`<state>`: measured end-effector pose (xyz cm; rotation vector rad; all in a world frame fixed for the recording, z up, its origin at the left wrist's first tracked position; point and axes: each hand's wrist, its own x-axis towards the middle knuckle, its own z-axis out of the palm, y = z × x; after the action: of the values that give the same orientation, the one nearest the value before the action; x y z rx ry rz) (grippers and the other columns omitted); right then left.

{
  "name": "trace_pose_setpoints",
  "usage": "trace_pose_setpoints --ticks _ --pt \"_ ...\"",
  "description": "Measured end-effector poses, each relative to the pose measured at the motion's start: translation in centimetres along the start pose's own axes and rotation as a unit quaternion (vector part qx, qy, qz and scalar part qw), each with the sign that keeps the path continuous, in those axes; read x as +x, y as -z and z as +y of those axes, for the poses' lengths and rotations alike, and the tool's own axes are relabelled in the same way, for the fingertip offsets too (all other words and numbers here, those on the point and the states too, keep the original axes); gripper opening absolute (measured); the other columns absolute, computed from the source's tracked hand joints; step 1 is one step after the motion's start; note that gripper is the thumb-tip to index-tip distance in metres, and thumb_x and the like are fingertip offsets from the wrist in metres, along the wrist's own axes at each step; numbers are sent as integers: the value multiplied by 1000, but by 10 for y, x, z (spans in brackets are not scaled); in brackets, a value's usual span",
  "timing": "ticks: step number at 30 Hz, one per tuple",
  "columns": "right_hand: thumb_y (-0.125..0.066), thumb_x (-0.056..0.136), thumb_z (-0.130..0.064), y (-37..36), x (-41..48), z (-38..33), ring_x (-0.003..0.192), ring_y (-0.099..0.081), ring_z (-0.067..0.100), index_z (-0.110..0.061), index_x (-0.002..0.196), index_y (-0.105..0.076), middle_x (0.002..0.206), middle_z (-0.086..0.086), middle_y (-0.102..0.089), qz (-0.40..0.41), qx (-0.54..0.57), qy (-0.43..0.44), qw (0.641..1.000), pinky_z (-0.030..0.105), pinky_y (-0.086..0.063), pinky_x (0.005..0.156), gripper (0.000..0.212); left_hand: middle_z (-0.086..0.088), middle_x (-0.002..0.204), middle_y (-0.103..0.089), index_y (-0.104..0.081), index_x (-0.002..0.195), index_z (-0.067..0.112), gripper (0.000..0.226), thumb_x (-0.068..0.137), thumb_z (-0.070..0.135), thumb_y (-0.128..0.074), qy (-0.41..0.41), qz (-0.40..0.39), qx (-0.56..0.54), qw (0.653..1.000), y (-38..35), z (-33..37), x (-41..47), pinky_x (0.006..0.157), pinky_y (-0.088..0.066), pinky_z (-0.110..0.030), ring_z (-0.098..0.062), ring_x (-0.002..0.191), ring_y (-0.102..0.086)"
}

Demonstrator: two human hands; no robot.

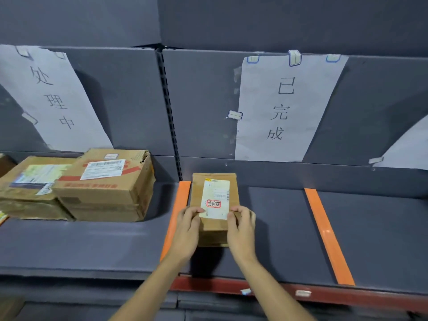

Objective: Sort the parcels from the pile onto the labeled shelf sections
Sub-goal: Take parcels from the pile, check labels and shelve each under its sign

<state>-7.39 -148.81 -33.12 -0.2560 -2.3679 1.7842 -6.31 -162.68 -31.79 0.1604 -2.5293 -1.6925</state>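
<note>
- Holding the parcel [214, 195] where?
- On the shelf [278, 228], under the right-hand sign [287, 107], just beside the orange strip [179, 209]. The left hand [187, 225] and right hand [242, 225] each have a grip closed on a near corner, fingers over the top.
- How will it handle?
- Small, stiff cardboard, probably light; the near corners look right for sliding it deeper.

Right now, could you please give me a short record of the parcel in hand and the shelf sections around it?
parcel in hand: small parcel, red stamp 已完成 on its label
left hand: grips its near left corner
right hand: grips its near right corner
section: between two orange tape strips, below sign 已完成
left section: two larger boxes below sign 处理中
contact with shelf: cannot tell
</note>
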Motion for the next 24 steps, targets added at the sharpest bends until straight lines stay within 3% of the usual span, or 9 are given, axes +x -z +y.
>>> trace_pose_setpoints --ticks 4,12,14,15,16,19,24 --pt "-48 97 -26 -12 17 -11 104 -53 14 -33 100 -49 119 -10 -47 21 -90 -12 996 32 -43 75 8 5 117 -43 -51 102 34 26 100 14 -35 5 -26 24 999 7 -1 25 94 -37 -24 -10 108 -47" --pt "-43 99 -32 -22 27 -26 98 -59 18 -27 112 -48 124 -6 -48 20 -221 -31 975 31 -42 68 14 -1 127 -40 -53 108 23 23 98 11 -36 26 -77 70 994 20 4 51 86 -35 -14 -11 112 -45" --pt "-43 100 -33 -16 28 -30 94 -59 17 -27 115 -48 125 -5 -49 -10 -243 -34 969 31 -41 69 17 -2 126 -39 -52 113 22 24 99 13 -35 27 -100 101 989 25 7 53 76 -34 -2 -8 104 -47" --pt "-42 100 -33 -13 30 -34 96 -58 18 -26 117 -48 125 -4 -50 -32 -257 -36 965 32 -43 71 19 -3 126 -38 -51 117 23 25 99 14 -35 31 -114 123 985 27 10 54 76 -35 -3 -8 99 -48" --pt "-41 100 -34 -8 31 -39 100 -58 21 -26 119 -48 126 -2 -51 -53 -277 -35 959 33 -46 76 22 -5 127 -38 -49 121 25 29 98 16 -36 40 -125 155 979 29 14 56 83 -38 -10 -11 100 -48" --pt "-35 100 -38 10 34 -60 116 -52 28 -20 126 -48 130 5 -52 -70 -352 -19 933 39 -46 90 34 -15 137 -35 -40 137 24 42 95 25 -42 51 -129 299 944 34 38 64 106 -34 -38 -32 126 -39" --pt "-31 101 -39 65 41 -98 125 -44 33 -11 132 -43 137 11 -48 -80 -450 16 889 45 -39 99 43 -12 152 -27 -29 146 18 52 97 31 -38 -83 -189 393 896 22 106 75 110 -27 -43 -33 138 -28"
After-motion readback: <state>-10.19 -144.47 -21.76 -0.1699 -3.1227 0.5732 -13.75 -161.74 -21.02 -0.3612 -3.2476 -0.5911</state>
